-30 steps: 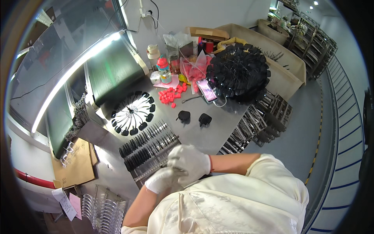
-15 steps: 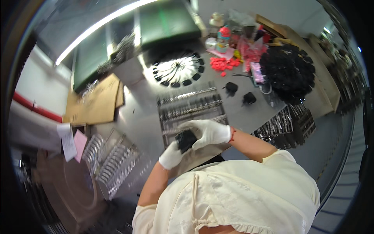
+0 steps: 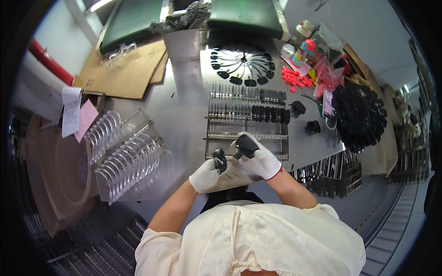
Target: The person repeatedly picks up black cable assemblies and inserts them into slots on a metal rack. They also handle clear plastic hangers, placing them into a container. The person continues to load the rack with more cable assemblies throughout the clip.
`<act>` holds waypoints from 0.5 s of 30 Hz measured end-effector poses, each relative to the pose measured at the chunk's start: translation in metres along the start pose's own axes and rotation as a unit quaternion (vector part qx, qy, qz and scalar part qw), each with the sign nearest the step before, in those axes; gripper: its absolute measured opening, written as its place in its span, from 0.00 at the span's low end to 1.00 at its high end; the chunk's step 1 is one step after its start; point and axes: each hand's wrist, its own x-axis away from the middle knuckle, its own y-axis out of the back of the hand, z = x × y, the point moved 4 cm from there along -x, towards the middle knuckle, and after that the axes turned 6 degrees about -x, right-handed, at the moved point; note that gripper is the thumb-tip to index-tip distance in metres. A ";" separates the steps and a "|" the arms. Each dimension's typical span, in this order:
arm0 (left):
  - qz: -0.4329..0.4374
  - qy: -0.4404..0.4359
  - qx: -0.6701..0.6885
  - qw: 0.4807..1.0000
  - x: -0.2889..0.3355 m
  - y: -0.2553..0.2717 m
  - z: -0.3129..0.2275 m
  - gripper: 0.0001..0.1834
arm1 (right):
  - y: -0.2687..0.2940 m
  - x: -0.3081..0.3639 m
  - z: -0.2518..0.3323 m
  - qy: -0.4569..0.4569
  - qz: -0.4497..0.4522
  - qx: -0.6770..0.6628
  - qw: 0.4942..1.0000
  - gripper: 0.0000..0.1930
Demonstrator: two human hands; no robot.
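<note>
1. Black pieces are clasped in the left hand and right hand, over the near part of the rack.
2. The gloved hands are apart.
3. Dark parts stand in its far rows.
4. Beyond lie a ring of pads and red bits.

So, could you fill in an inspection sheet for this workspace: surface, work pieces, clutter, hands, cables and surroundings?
Surface: shiny grey metal table, bearing a slotted metal rack.
Work pieces: dark flat pieces stand in the rack's two far rows; a ring of black pieces lies beyond.
Clutter: red bits, a red-topped bottle and a phone, towards the right.
Hands: both white-gloved; left hand grips a dark bundle, count unclear; right hand holds a dark paddle-shaped item.
Cables: pale loop beside the phone.
Surroundings: cardboard and red pipe on the left; green panels at the back.
</note>
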 end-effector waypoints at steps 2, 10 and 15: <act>-0.069 -0.019 0.156 0.985 0.010 0.003 -0.002 0.15 | -0.004 -0.016 0.004 0.025 0.110 0.000 0.994 0.43; -0.451 -0.052 0.143 0.879 0.021 0.047 0.090 0.25 | 0.020 -0.083 0.009 0.094 0.025 0.216 0.972 0.29; -0.464 -0.080 0.171 0.866 0.014 0.043 0.111 0.22 | 0.009 -0.098 -0.013 0.203 0.007 0.585 0.785 0.22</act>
